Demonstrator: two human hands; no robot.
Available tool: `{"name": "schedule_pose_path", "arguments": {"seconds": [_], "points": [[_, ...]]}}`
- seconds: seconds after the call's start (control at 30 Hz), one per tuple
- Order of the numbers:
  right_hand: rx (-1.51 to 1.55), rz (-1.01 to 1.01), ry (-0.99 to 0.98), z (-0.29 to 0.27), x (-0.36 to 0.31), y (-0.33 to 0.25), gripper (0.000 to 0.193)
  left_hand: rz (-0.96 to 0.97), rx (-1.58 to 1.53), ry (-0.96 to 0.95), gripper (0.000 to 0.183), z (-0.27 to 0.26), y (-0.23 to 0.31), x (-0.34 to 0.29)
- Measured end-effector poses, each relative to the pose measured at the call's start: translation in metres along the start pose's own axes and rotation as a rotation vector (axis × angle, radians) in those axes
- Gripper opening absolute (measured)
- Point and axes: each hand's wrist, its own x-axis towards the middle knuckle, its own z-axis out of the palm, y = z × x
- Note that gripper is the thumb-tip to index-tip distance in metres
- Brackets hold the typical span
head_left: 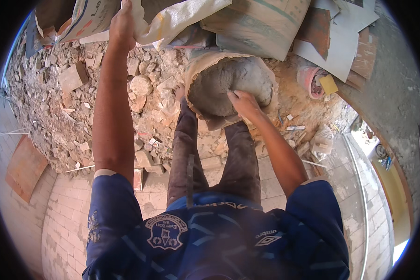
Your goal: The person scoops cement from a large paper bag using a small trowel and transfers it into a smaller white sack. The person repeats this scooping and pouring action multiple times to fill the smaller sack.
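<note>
An opened paper bag (270, 77) of grey, cement-like powder (252, 77) stands just beyond my feet, its rim folded back unevenly. My right hand (245, 105) is over the near part of its mouth, fingers curled together by the powder. Whatever those fingers hold, if anything, is too small or hidden to make out. Up at the far left, my left arm is stretched out, and my left hand (122, 28) grips the edge of a white woven sack (182, 21). The fingertips there are partly cut off by the picture's top edge.
Broken rubble (74, 77) covers the ground on the left. Full bags (256, 28) lie at the back. To the right are a pinkish bucket (305, 81) with a yellow sponge-like block (328, 84), flat sheets (333, 51) and a clear plastic bag (322, 140).
</note>
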Motion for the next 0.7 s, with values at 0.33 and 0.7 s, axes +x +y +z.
{"name": "schedule_pose_path", "arguments": {"seconds": [0.33,0.7], "points": [[0.000,-0.169,0.013,-0.004,0.007,0.006,0.046,0.004,-0.004,-0.003,0.052,-0.003,-0.002,-0.003],[-0.113,-0.401,0.103,-0.022,-0.002,0.034,0.045,0.027,-0.036,0.056,0.054,0.009,-0.004,-0.019]]}}
